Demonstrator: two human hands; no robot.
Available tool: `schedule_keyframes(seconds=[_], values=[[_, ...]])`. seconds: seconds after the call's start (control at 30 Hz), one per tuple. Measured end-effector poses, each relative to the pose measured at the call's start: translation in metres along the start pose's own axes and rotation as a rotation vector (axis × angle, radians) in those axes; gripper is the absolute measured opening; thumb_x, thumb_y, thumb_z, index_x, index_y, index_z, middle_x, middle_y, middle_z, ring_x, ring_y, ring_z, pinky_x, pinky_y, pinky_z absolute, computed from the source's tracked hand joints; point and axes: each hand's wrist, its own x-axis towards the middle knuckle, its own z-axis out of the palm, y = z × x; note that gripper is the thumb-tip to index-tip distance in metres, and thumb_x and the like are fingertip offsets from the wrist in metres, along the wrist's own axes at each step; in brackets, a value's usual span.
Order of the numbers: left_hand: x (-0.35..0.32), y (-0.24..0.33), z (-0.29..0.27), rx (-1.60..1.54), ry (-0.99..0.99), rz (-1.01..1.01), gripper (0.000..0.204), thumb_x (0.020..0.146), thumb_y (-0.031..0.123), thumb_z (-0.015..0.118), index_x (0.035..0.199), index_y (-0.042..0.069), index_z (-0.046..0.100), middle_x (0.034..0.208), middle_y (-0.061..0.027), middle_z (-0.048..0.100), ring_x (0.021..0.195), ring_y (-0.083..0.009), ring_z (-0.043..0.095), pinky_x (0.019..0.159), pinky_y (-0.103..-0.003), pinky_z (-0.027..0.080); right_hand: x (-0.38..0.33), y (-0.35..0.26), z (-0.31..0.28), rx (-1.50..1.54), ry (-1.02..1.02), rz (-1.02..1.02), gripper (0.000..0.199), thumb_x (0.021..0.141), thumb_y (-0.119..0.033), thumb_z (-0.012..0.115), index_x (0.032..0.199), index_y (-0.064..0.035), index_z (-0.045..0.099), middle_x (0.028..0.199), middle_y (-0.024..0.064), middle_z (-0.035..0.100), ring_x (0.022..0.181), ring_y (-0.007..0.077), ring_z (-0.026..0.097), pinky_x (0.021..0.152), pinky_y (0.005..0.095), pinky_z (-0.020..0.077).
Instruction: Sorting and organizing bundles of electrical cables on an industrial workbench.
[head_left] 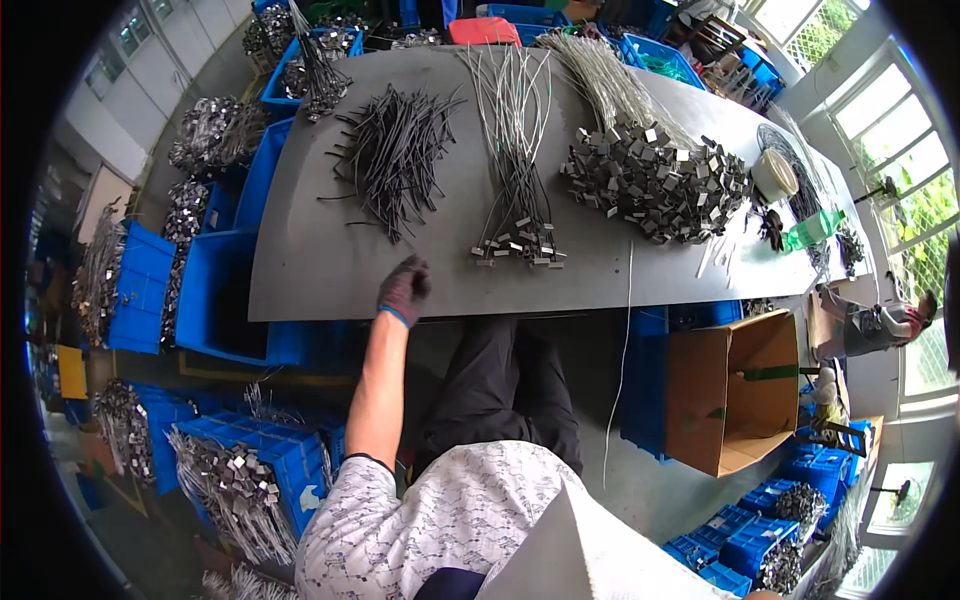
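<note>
My left hand [405, 290], in a dark glove with a blue cuff, hovers at the near edge of the grey table [330, 275]. Its fingers look curled together, and what they hold, if anything, is too small to make out. Just beyond it lies a loose pile of short black tubes [398, 160]. To the right of those is a bundle of wires [520, 150] with black sleeves and small metal clips at the near ends. Further right sits a heap of metal clips [655, 185] on pale wires [610, 75]. My right hand is not in view.
A green plastic bottle [812, 230] and a round tape roll [774, 176] lie at the table's right. An open cardboard box [700, 400] stands below the near edge. Blue crates [225, 290] crowd the left. A long thin wire [622, 360] hangs off the edge. Another person [880, 325] is far right.
</note>
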Motion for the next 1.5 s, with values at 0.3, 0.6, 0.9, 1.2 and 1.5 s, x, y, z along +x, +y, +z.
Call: schedule_keyframes(seconds=[0.3, 0.6, 0.9, 1.2, 1.5], values=[[-0.046, -0.159, 0.173, 0.264, -0.356, -0.156, 0.010, 0.090, 0.017, 0.069, 0.096, 0.010, 0.066, 0.090, -0.0054, 0.069, 0.081, -0.0166, 0.067, 0.071, -0.035, 0.057, 0.039, -0.019, -0.001, 0.538, 0.529, -0.201, 0.030, 0.091, -0.023, 0.053, 0.115, -0.0139, 0.070, 0.111, 0.0160, 0.069, 0.104, 0.0376, 0.065, 0.085, 0.0447, 0.0527], [-0.044, -0.123, 0.266, 0.144, -0.180, 0.393, 0.020, 0.097, 0.021, 0.061, 0.085, 0.006, 0.059, 0.066, -0.0067, 0.064, 0.051, -0.0186, 0.063, 0.050, -0.032, 0.054, 0.019, -0.069, -0.107, -0.001, 0.449, -0.066, 0.026, 0.085, -0.016, 0.055, 0.102, -0.0089, 0.074, 0.101, 0.0211, 0.070, 0.098, 0.0387, 0.067, 0.082, 0.0462, 0.0540], [-0.031, -0.072, 0.250, 0.261, -0.229, 0.437, 0.015, 0.096, 0.018, 0.063, 0.089, 0.005, 0.061, 0.074, -0.0082, 0.068, 0.058, -0.0187, 0.066, 0.053, -0.033, 0.057, 0.013, -0.024, -0.066, -0.069, 0.216, 0.056, 0.023, 0.082, -0.018, 0.059, 0.095, -0.0075, 0.076, 0.103, 0.0205, 0.071, 0.099, 0.0387, 0.068, 0.083, 0.0450, 0.0546], [-0.019, -0.064, 0.238, 0.139, -0.229, 0.238, 0.012, 0.093, 0.016, 0.068, 0.094, 0.005, 0.064, 0.075, -0.0090, 0.070, 0.059, -0.0198, 0.068, 0.055, -0.032, 0.057, 0.007, -0.016, -0.063, -0.019, 0.140, 0.203, 0.024, 0.080, -0.018, 0.062, 0.097, -0.0076, 0.076, 0.105, 0.0205, 0.071, 0.101, 0.0378, 0.068, 0.084, 0.0441, 0.0546], [-0.040, -0.062, 0.215, 0.429, -0.565, -0.003, 0.019, 0.090, 0.017, 0.072, 0.100, 0.003, 0.064, 0.090, -0.0094, 0.070, 0.078, -0.0189, 0.069, 0.073, -0.035, 0.060, 0.013, -0.006, -0.041, -0.066, 0.245, 0.178, 0.026, 0.080, -0.019, 0.062, 0.099, -0.0091, 0.076, 0.108, 0.0201, 0.070, 0.104, 0.0380, 0.067, 0.085, 0.0443, 0.0542]])
